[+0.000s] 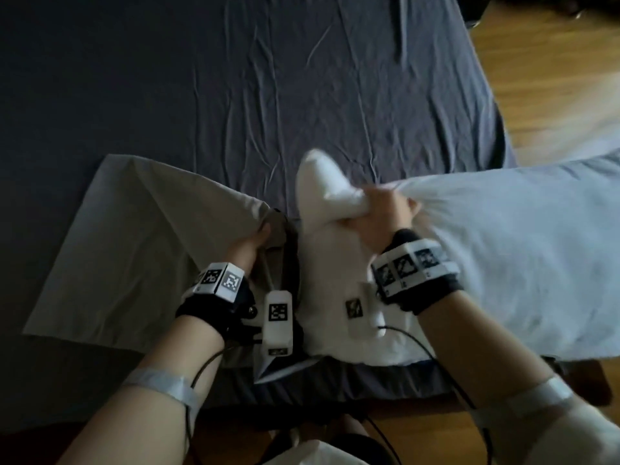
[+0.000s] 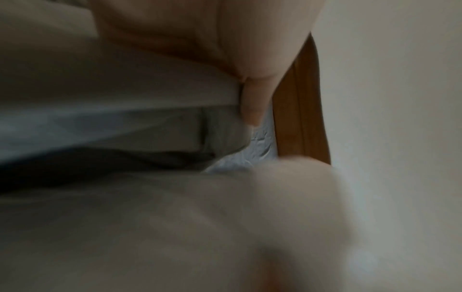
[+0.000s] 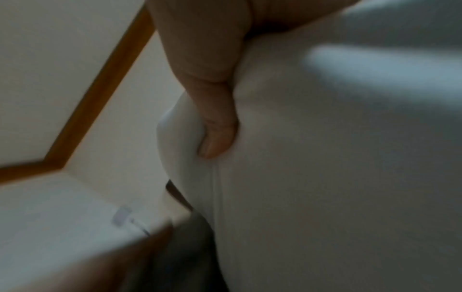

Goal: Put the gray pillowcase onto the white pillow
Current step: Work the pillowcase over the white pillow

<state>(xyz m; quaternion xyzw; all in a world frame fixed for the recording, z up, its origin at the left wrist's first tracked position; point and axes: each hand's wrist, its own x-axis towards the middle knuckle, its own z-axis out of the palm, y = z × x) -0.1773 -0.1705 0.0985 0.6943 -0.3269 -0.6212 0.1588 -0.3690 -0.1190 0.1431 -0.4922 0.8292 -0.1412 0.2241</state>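
Note:
The gray pillowcase [image 1: 134, 250] lies flat on the bed at the left, its open end toward the middle. My left hand [image 1: 255, 239] grips the upper layer at that opening and lifts it; in the left wrist view my thumb [image 2: 252, 102] presses on the gray cloth [image 2: 125, 89]. The white pillow [image 1: 503, 263] lies to the right, reaching past the bed's edge. My right hand [image 1: 379, 216] squeezes its left end into a bunch, so one corner sticks up. The right wrist view shows my thumb [image 3: 217, 136] dug into the white pillow [image 3: 325, 177].
A dark, creased sheet covers the bed [image 1: 268, 78] beyond the hands. Wooden floor [image 1: 553, 78] shows at the right, past the bed's edge. Cables [image 1: 419, 347] run from the wrist bands across the near edge of the pillow.

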